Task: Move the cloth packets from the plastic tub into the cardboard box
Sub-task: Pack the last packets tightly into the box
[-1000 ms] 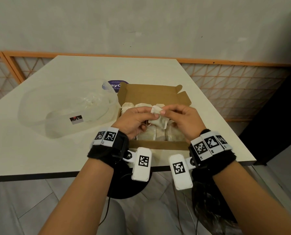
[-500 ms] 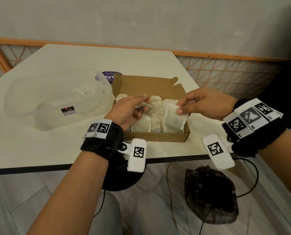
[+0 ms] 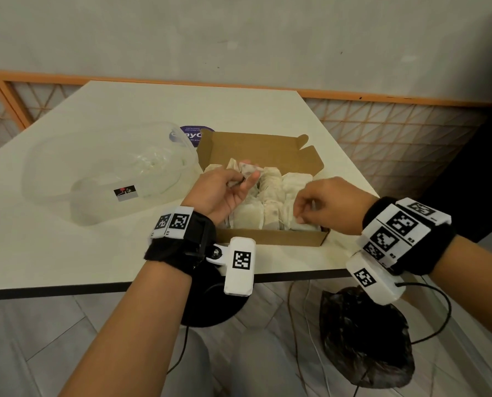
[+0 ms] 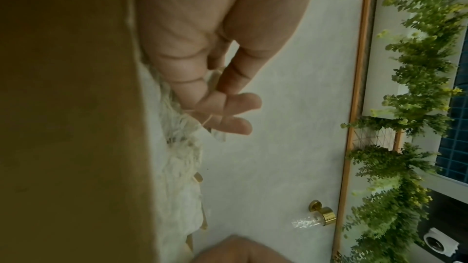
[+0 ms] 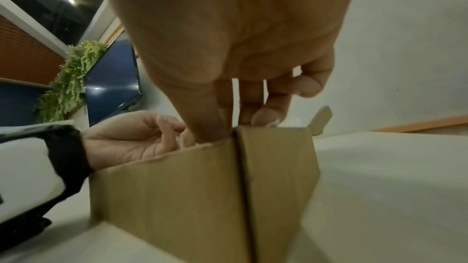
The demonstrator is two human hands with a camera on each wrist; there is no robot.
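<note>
The brown cardboard box [image 3: 267, 242] sits mid-table with its lid open, holding several cream cloth packets [image 3: 270, 196] standing in rows. My left hand [image 3: 247, 179] is over the box's left side and pinches one packet [image 3: 249, 169] lifted above the rest; a thread crosses its fingers [image 4: 228, 111]. My right hand [image 3: 299, 216] dips into the near right corner, thumb and fingers pinching the top of a packet [image 3: 303, 226] there. From the right wrist, the fingertips [image 5: 260, 119] vanish behind the box wall [image 5: 177, 187]. The clear plastic tub [image 3: 52, 179] on the left looks empty.
The white table [image 3: 181, 110] ends just in front of the box. A purple round sticker [image 3: 193, 133] lies behind the tub. Under the table are a black pedestal base [image 3: 210, 305], cables and a black plastic bag [image 3: 362, 339].
Both hands first held one packet together above the box. My right hand then carried a packet down into the near right corner, while my left hand lifted another packet at the box's left side.
</note>
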